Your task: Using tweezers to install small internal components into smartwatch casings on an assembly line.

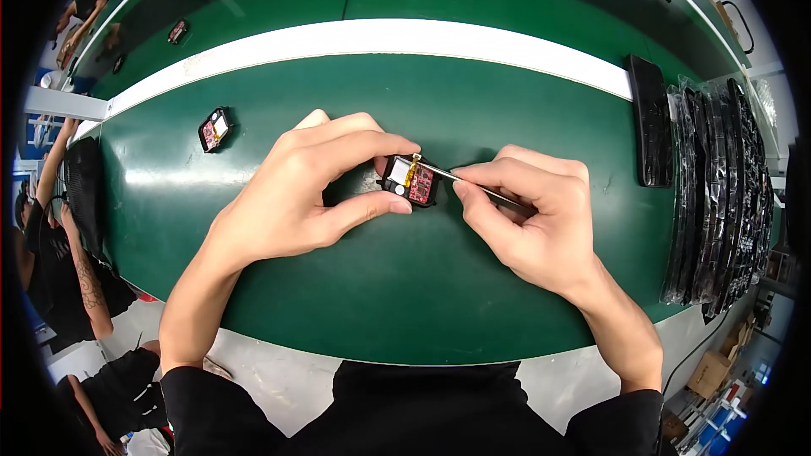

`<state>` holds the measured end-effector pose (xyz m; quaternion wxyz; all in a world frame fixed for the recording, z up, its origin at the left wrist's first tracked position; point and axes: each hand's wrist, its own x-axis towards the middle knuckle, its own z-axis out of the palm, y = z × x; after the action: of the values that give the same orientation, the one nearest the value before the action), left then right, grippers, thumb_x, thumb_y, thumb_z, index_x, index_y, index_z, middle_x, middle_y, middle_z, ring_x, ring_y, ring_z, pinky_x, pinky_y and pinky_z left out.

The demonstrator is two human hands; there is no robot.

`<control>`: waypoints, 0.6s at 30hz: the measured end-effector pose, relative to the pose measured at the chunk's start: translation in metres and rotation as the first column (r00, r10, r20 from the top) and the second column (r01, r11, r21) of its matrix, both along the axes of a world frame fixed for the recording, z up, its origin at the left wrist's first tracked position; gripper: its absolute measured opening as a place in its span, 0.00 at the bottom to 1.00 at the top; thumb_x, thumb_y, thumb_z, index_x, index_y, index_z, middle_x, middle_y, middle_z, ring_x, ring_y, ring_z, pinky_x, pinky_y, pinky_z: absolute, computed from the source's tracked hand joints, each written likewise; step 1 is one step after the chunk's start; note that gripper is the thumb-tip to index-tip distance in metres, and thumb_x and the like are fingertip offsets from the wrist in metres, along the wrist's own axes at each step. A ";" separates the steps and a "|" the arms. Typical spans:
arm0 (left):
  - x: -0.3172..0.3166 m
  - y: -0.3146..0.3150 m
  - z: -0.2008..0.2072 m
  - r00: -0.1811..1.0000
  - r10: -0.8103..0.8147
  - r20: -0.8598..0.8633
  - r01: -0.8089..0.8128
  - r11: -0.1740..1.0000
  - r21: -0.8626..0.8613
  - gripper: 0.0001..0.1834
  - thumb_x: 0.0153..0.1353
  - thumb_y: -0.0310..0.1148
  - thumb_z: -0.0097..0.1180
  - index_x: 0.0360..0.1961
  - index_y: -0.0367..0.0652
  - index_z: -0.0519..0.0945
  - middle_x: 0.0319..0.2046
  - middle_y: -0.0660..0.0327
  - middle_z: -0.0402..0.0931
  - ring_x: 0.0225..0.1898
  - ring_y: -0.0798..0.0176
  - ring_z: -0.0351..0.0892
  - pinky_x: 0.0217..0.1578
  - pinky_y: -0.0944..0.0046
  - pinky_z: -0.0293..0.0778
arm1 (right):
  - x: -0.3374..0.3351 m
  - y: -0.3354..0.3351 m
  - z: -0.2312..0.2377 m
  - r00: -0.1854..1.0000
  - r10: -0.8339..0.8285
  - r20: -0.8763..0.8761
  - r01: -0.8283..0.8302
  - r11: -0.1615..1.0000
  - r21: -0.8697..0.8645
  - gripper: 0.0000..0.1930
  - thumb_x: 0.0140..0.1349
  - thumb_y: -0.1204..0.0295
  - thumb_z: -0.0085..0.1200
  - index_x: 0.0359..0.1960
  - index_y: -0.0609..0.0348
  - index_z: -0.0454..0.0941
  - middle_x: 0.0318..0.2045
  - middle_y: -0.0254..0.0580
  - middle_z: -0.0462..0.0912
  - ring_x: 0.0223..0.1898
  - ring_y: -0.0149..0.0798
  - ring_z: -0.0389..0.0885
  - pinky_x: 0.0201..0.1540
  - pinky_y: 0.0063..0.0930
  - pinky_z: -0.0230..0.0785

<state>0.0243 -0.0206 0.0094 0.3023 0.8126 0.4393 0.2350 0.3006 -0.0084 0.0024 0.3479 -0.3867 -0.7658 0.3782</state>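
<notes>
no text, label, number or sign can be read. fine pale marks are borne by the red circuit board [422,190] held above the middle of the counter [405,304], but they are too small to be made out, as is any lettering on the second red board [212,134] near the counter's left edge. pale flecks are seen on the wrapped stack [718,194] at the right edge; whether print or glare is shown there cannot be told.

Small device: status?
Left hand grips small device, open side up. Right hand holds thin tool, tip at device's upper edge. Second device lies apart, to the left.
</notes>
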 end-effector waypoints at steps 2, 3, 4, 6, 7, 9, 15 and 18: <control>0.001 0.001 -0.001 1.000 0.002 0.019 -0.002 1.000 0.024 0.29 0.56 0.35 0.82 0.60 0.43 0.89 0.35 0.63 0.81 0.27 0.64 0.63 0.39 0.60 0.60 | -0.002 0.000 -0.001 1.000 -0.014 0.003 0.014 1.000 -0.006 0.04 0.64 0.83 0.68 0.38 0.67 0.92 0.23 0.37 0.84 0.19 0.25 0.77 0.20 0.24 0.63; 0.001 0.001 0.000 1.000 -0.002 0.015 0.001 1.000 0.022 0.29 0.56 0.35 0.82 0.60 0.43 0.89 0.35 0.63 0.81 0.27 0.64 0.63 0.39 0.60 0.60 | -0.002 -0.001 -0.001 1.000 -0.022 0.003 0.022 1.000 -0.005 0.04 0.64 0.83 0.68 0.38 0.67 0.91 0.24 0.38 0.84 0.19 0.26 0.77 0.20 0.24 0.64; 0.001 0.001 0.001 1.000 0.005 0.006 -0.005 1.000 0.010 0.29 0.56 0.35 0.82 0.60 0.43 0.89 0.34 0.63 0.80 0.28 0.64 0.63 0.38 0.61 0.60 | -0.002 -0.001 -0.001 1.000 -0.026 -0.001 0.026 1.000 -0.007 0.04 0.64 0.83 0.68 0.38 0.67 0.91 0.24 0.38 0.84 0.19 0.26 0.77 0.20 0.24 0.64; 0.002 0.000 0.003 1.000 0.009 -0.006 -0.009 1.000 -0.002 0.30 0.55 0.34 0.82 0.60 0.43 0.89 0.33 0.63 0.79 0.28 0.64 0.63 0.38 0.61 0.60 | -0.001 -0.001 -0.002 1.000 -0.021 -0.010 0.021 1.000 0.014 0.03 0.63 0.82 0.68 0.38 0.66 0.91 0.24 0.37 0.84 0.19 0.26 0.78 0.20 0.23 0.64; 0.002 -0.001 0.004 1.000 0.023 0.007 -0.023 1.000 -0.011 0.29 0.55 0.33 0.82 0.60 0.42 0.90 0.32 0.63 0.78 0.28 0.64 0.63 0.38 0.61 0.60 | 0.000 -0.001 -0.001 1.000 -0.024 -0.013 0.024 1.000 0.014 0.03 0.63 0.82 0.68 0.38 0.66 0.91 0.24 0.37 0.84 0.19 0.26 0.78 0.20 0.23 0.64; 0.003 -0.002 0.005 0.999 0.037 0.018 -0.036 0.999 -0.020 0.29 0.54 0.32 0.82 0.59 0.41 0.90 0.30 0.63 0.77 0.28 0.64 0.63 0.38 0.61 0.60 | 0.002 -0.001 0.000 1.000 -0.018 -0.006 0.019 0.999 0.044 0.05 0.62 0.82 0.69 0.38 0.66 0.92 0.24 0.37 0.84 0.19 0.26 0.77 0.20 0.24 0.64; 0.005 -0.001 0.008 0.996 0.083 0.033 -0.081 0.995 -0.052 0.25 0.54 0.33 0.81 0.54 0.40 0.91 0.26 0.64 0.73 0.27 0.65 0.65 0.38 0.60 0.60 | 0.001 0.000 -0.012 0.997 -0.082 -0.001 0.079 0.960 0.268 0.12 0.56 0.83 0.74 0.43 0.64 0.95 0.22 0.31 0.79 0.16 0.22 0.64 0.20 0.25 0.52; 0.005 -0.001 0.008 0.997 0.073 0.026 -0.072 0.997 -0.034 0.25 0.55 0.33 0.80 0.54 0.39 0.90 0.26 0.64 0.72 0.26 0.65 0.64 0.38 0.60 0.60 | -0.001 -0.001 -0.012 0.998 -0.059 0.027 0.047 0.943 0.330 0.12 0.55 0.83 0.75 0.43 0.63 0.95 0.22 0.31 0.79 0.16 0.23 0.64 0.19 0.26 0.51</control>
<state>0.0291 -0.0212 0.0169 0.3127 0.7877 0.4682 0.2498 0.3001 -0.0096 -0.0094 0.4035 -0.3505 -0.8138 0.2284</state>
